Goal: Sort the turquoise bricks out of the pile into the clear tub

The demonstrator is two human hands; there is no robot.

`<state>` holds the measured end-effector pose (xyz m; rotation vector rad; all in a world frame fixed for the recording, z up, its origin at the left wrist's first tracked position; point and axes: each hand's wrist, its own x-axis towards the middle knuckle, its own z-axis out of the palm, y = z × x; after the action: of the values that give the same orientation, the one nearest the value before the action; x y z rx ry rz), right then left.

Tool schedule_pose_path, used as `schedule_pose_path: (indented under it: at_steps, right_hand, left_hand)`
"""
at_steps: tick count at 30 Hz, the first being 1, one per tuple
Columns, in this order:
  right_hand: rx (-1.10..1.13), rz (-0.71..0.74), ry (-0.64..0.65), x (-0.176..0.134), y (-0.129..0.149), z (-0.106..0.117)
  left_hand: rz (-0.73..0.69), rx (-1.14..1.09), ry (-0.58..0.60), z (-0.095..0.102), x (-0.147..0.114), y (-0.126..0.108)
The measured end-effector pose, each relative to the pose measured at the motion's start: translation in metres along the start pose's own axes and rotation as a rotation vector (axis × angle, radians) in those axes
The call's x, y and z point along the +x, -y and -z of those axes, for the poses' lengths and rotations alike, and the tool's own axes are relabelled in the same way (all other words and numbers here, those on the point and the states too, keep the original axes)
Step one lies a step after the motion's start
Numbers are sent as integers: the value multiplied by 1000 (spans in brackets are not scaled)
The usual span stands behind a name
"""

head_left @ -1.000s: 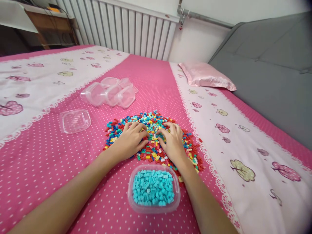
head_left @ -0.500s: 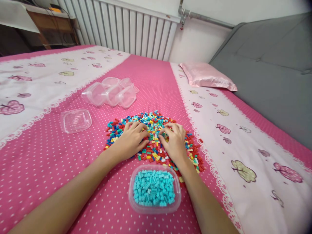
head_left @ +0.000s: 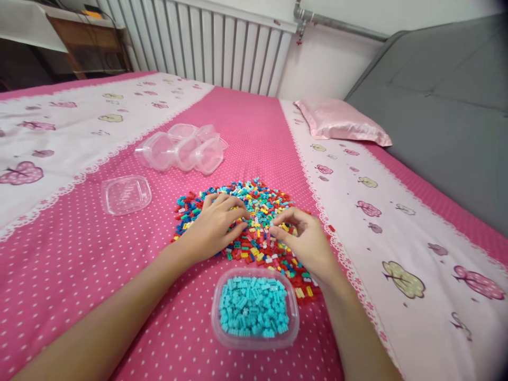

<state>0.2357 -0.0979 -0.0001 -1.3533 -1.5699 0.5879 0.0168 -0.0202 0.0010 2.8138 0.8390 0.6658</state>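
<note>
A heap of tiny plastic building bricks (head_left: 257, 246) in red, yellow, blue, green, white and turquoise lies on the pink dotted bedspread. My left hand (head_left: 216, 225) rests on the heap's left side, palm down, with fingers curved and apart; nothing shows in its grip. Over the right side, my right hand (head_left: 307, 241) is turned thumb-up, its thumb and index tips close together in a pinch. Whatever they may hold is too small to make out. Nearer to me stands a clear plastic tub (head_left: 294, 317) filled with turquoise bricks (head_left: 254, 307).
Several clear plastic containers (head_left: 182, 151) lie beyond the heap on the left. A clear lid (head_left: 127, 194) lies flat closer by. A pink pillow (head_left: 341, 121) sits against the grey headboard (head_left: 436, 106), and a white radiator (head_left: 222, 47) lines the wall behind.
My right hand has moved right and turned from palm down to thumb-up, its thumb and index tips drawing together. My left hand stays on the heap. The view has shifted slightly.
</note>
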Motion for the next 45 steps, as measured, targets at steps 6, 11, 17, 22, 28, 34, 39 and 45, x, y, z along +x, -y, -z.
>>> schedule_pose_path:
  at_steps: [6, 11, 17, 22, 28, 34, 39, 45]
  right_hand:
    - [-65, 23, 520, -21, 54, 39]
    - [-177, 88, 771, -33, 62, 40]
    - [-177, 103, 916, -36, 61, 33]
    - [-225, 48, 896, -40, 62, 35]
    - [-350, 84, 841, -44, 61, 33]
    - [-350, 81, 809, -48, 54, 30]
    - [-388, 78, 792, -50, 55, 27]
    - [-381, 66, 824, -48, 57, 25]
  left_hand:
    - [-3, -1, -19, 2, 1, 1]
    - [-20, 23, -21, 0, 2, 3]
    - [-28, 23, -22, -1, 1, 6]
    - [-7, 5, -19, 0, 2, 6]
    - [2, 6, -18, 0, 1, 6]
    - [3, 18, -27, 1, 1, 6]
    - [10, 10, -25, 2, 1, 5]
    - [14, 33, -16, 2, 1, 5]
